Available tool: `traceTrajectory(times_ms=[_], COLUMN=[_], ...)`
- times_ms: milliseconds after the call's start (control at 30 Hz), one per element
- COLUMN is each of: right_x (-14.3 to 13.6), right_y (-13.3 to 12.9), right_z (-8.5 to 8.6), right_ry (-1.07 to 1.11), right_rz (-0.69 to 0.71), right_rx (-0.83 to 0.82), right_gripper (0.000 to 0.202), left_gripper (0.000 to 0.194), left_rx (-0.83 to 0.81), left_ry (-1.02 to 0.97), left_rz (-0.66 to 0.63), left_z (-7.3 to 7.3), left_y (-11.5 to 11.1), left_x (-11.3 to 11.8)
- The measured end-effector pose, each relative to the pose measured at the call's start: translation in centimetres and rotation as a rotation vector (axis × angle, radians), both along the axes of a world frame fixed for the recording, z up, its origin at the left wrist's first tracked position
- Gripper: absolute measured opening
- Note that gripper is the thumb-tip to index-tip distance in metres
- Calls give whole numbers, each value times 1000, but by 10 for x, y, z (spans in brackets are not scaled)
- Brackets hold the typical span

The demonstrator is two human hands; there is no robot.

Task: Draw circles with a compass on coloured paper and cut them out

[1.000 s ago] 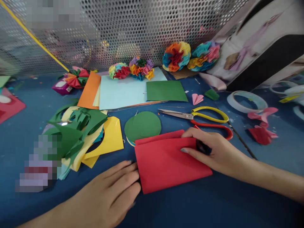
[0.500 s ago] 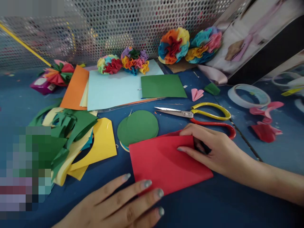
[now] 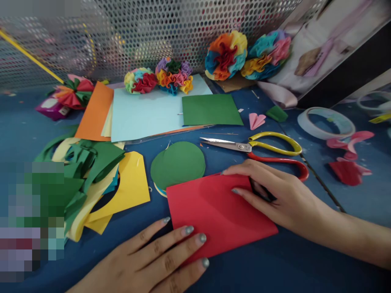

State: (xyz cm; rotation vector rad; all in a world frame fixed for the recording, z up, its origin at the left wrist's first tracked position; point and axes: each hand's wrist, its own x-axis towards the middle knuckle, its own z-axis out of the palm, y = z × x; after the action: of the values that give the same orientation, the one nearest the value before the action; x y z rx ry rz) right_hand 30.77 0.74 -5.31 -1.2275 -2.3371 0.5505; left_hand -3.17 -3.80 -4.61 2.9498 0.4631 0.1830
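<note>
A folded sheet of red paper (image 3: 210, 211) lies flat in front of me. My right hand (image 3: 275, 187) grips its upper right corner, thumb on top and index finger along the far edge; the other fingers are partly hidden. Across the paper's lower left corner, my left hand (image 3: 159, 260) rests flat with its fingers spread. Just beyond the paper is a stack of green paper circles (image 3: 180, 162), with the lowest edges showing yellow and blue. Scissors (image 3: 244, 147) with one yellow and one red handle lie open above my right hand.
Paper offcuts (image 3: 91, 162) and a cut yellow sheet (image 3: 134, 179) lie left. Behind are a light blue sheet (image 3: 143, 114), a green sheet (image 3: 210, 110) and ruffled paper flowers (image 3: 226, 55) against a perforated metal panel (image 3: 137, 32). A tape roll (image 3: 326, 134) and red-pink scraps (image 3: 348, 171) sit right.
The right index finger has slid left along the red paper's far edge, and the edges there now lie closer together. My left hand has barely shifted. The view has moved slightly.
</note>
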Motion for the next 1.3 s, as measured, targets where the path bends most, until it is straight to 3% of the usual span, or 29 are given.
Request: traceTrajectory(times_ms=[200,1100,1300], right_x=[-2,0,-3], right_y=[1,1,2], right_z=[-1,-2,0], right_ry=[1,4,43], right_rz=[7,40,-25], right_rx=[12,21,-8], right_gripper=[24,32,31], left_gripper=[40,49,49], left_rx=[-97,-106,-108], left_ry=[29,37,40], left_rz=[38,8,14], left_z=[9,-1,-1], left_y=[3,0,0], left_x=[2,-9,-9])
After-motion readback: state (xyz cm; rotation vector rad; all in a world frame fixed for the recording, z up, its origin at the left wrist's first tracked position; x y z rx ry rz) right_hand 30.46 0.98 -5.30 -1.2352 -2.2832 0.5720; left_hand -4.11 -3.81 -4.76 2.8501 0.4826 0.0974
